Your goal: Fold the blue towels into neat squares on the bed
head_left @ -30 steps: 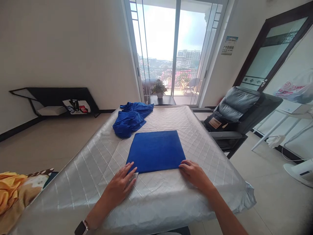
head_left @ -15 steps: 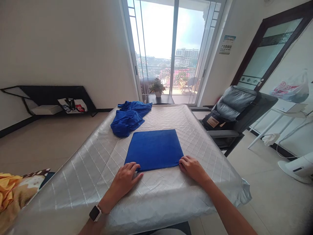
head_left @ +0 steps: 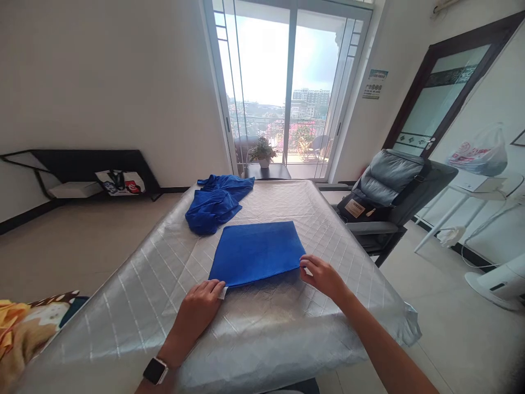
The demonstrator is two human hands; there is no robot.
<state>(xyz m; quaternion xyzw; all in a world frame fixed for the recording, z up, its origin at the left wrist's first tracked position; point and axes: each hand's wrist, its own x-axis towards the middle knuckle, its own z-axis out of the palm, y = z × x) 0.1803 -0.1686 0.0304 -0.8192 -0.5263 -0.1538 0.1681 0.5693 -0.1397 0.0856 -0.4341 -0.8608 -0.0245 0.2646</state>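
Observation:
A blue cloth (head_left: pixel 257 250), folded into a flat rectangle, lies on the silver quilted table cover (head_left: pixel 279 317). My left hand (head_left: pixel 204 301) is at its near left corner, fingers closed on the edge beside a small white tag (head_left: pixel 223 293). At the near right corner my right hand (head_left: pixel 322 276) pinches the cloth between thumb and fingers, and that corner is lifted a little off the cover. Beyond the folded piece, toward the far left, rests a crumpled heap of blue cloth (head_left: pixel 213 205).
To the right stands a dark reclining chair (head_left: pixel 394 186) with a black bag (head_left: pixel 356 205) on it. A potted plant (head_left: pixel 263 150) sits past the table's far edge. Yellow and brown fabric (head_left: pixel 36 328) is at the lower left.
My right hand has raised the near right corner of the cloth slightly. My left hand has shifted a little left, its thumb no longer stretched out, and the white tag shows more.

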